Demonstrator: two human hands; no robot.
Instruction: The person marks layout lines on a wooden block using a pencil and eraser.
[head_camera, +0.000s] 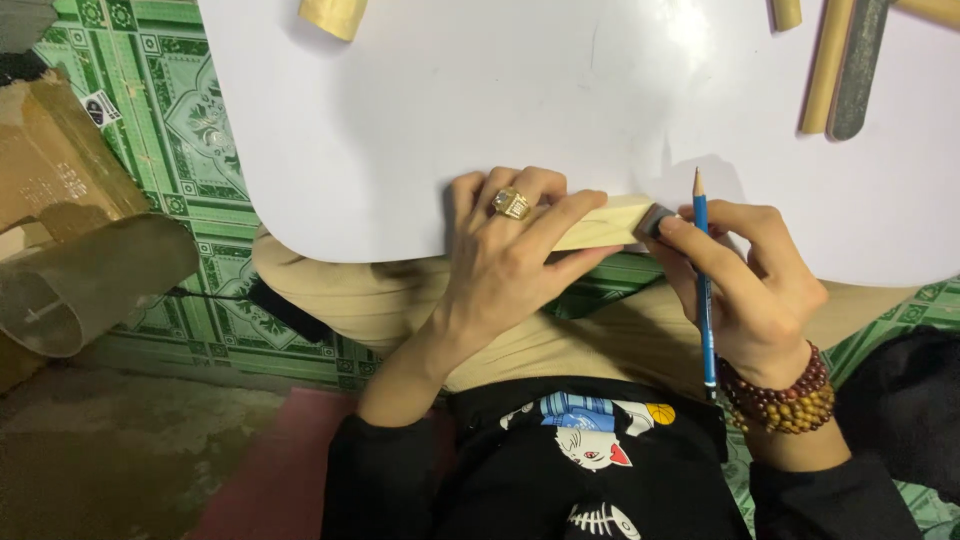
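Note:
My left hand (510, 250), with a gold ring on one finger, is clasped over a pale wooden block (600, 222) that rests at the near edge of the white table (480, 90). My right hand (745, 280) holds a blue pencil (704, 280) upright, tip pointing away from me, and its index finger presses a small grey piece (657, 217) against the block's right end. A beaded bracelet (785, 395) circles my right wrist. Most of the block is hidden under my left fingers.
Wooden sticks (826, 70) and a dark flat file-like tool (858, 70) lie at the table's far right; another wooden piece (333, 17) sits at the far edge. A cardboard tube (90, 280) and boxes stand on the green patterned floor at left. My legs are under the table.

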